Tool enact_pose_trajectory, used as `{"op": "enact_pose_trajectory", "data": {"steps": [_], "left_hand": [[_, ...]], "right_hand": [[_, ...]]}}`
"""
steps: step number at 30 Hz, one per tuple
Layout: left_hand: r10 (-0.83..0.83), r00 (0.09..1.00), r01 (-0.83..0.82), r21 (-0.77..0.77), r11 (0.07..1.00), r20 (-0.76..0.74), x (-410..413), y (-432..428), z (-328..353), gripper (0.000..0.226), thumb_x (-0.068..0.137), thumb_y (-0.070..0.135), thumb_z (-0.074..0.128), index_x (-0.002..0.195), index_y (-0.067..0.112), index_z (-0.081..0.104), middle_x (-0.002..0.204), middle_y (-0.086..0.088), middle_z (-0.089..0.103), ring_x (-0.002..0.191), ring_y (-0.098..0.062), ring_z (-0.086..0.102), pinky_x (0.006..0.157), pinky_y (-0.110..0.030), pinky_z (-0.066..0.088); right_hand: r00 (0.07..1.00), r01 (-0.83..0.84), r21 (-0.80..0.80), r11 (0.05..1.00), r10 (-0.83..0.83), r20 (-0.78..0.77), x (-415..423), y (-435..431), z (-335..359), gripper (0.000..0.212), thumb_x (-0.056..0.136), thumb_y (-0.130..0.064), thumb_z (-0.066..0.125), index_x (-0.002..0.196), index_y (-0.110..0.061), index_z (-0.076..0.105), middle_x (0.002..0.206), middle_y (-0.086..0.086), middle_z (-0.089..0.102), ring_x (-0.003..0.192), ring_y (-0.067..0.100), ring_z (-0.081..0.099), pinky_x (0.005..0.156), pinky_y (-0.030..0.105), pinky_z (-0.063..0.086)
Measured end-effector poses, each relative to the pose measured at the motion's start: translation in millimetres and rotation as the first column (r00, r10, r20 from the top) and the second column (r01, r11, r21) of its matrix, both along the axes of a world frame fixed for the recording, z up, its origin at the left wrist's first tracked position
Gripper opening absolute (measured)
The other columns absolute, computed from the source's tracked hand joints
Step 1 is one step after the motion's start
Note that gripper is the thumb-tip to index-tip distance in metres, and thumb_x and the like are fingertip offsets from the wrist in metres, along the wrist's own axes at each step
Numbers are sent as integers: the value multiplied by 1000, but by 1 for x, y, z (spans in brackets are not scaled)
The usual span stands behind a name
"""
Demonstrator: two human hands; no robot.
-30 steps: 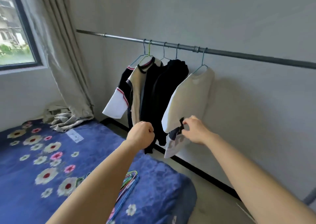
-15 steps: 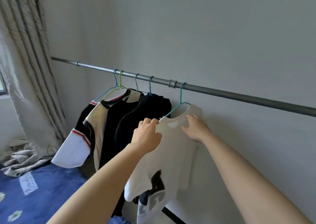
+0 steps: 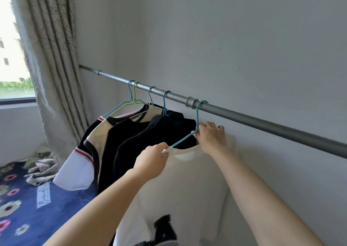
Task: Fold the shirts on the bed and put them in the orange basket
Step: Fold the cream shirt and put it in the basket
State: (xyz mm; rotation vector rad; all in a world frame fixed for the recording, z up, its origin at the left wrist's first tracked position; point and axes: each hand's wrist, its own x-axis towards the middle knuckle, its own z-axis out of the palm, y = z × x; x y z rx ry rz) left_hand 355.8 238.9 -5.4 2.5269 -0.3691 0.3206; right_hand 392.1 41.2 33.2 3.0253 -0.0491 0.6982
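view: head camera, looking forward and a little down along a grey wall
white shirt (image 3: 187, 185): hung on the teal hanger (image 3: 185, 140), last in the row toward the right; black letter print low on the front; not on the bed, not folded
teal hanger: hooked over the rail (image 3: 262, 123) just right of the pipe joint; one arm bared where the collar is drawn aside
left hand (image 3: 152, 159): fingers closed in a pinch on the collar rim, tugging it leftward, probably to widen the neck hole so the hanger arm can slide out
right hand (image 3: 212, 138): fingers curled about the hanger just under its hook and lying over the shirt's shoulder, likely to steady the wire against the pull
other shirts (image 3: 150, 133): four more on coloured hangers, packed together left of the white one and touching it
bed (image 3: 22, 217): blue flowered cover at lower left, under the row of shirts; crumpled pale cloth by the curtain (image 3: 50, 58)
orange basket: not in view
step, as judged: freeing the shirt from its hanger; folding and basket not yet begun
risk, as judged: collar stretching, or the hook slipping off the rail if pulled hard
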Motion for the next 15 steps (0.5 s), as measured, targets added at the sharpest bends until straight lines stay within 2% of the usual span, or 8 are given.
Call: {"op": "enact_pose_trajectory", "data": {"steps": [3, 6, 8, 10, 12, 14, 15], "left_hand": [[31, 995, -30, -14, 999, 94, 0, 5, 7, 20, 99, 30, 41, 115, 31, 53, 86, -1, 63, 78, -27, 60, 62, -32, 47], [21, 988, -7, -88, 996, 154, -1, 18, 16, 15, 96, 28, 45, 106, 32, 55, 80, -2, 64, 72, -26, 60, 64, -37, 52], [20, 990, -3, -121, 993, 137, -7, 30, 13, 13, 94, 24, 48, 97, 32, 57, 73, -2, 62, 65, -25, 59, 62, -38, 52], [49, 993, -34, -139, 990, 111, -18, 48, 3, 14, 91, 20, 50, 90, 31, 58, 67, -2, 62, 61, -25, 58, 59, -36, 49], [80, 994, -66, -181, 981, 71, -33, 68, -7, 14, 89, 20, 52, 84, 31, 58, 63, -1, 60, 60, -26, 58, 54, -32, 45], [121, 992, -110, -271, 956, 24, -51, 93, -15, 8, 84, 32, 54, 78, 31, 58, 59, 2, 57, 59, -24, 55, 52, -29, 39], [153, 988, -143, -316, 938, 7, -61, 106, -17, 13, 80, 41, 52, 75, 31, 58, 57, 4, 55, 58, -20, 52, 52, -29, 37]], "right_hand": [[993, -50, -78, 996, 58, 102, 5, 2, 13, 35, 101, -37, 35, 125, -16, 49, 126, 2, 54, 122, 21, 45, 104, 40, 25], [965, -162, 95, 982, 137, 225, 3, 12, 23, 30, 98, -37, 42, 109, -13, 56, 115, 6, 60, 115, 26, 50, 104, 40, 25], [938, -279, 163, 946, 232, 258, -5, 21, 22, 21, 94, -35, 50, 92, -15, 55, 96, 3, 60, 96, 24, 52, 102, 38, 30], [915, -376, 170, 911, 336, 222, -17, 33, 18, 23, 89, -34, 57, 77, -17, 47, 80, -3, 51, 78, 18, 45, 83, 34, 39], [906, -418, 176, 891, 395, 153, -32, 51, 16, 30, 84, -32, 60, 67, -17, 41, 71, -5, 46, 71, 16, 41, 62, 30, 33], [898, -440, 221, 870, 426, 111, -44, 79, 15, 34, 81, -29, 61, 60, -19, 37, 64, -5, 43, 63, 15, 40, 53, 28, 27], [890, -456, 245, 855, 446, 98, -50, 96, 16, 34, 80, -27, 61, 58, -19, 36, 60, -5, 43, 59, 15, 40, 51, 28, 27]]}}
